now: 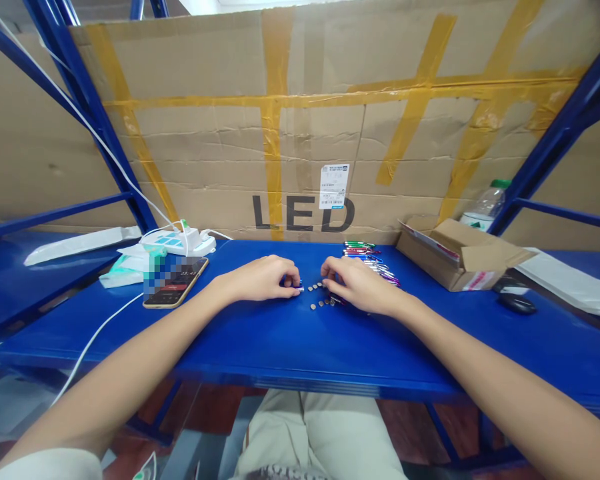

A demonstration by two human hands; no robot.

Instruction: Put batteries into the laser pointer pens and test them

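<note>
Fingers [291, 273] of your L hand [266, 279] are pinched close on a small purplish pc [301, 289], prob. to steady it; R hand [356, 283] curls loosely, can't tell if gripping, beside small discs [313, 307] spread on the tabletop [260, 347], prob. for easy reach.

On the table [260, 347]: phone [186, 283] left, box [433, 260] right, discs [321, 304] between.

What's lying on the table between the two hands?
In the head view, some small round discs lie on the blue table between the left hand and right hand, mostly nearer the right.
</note>
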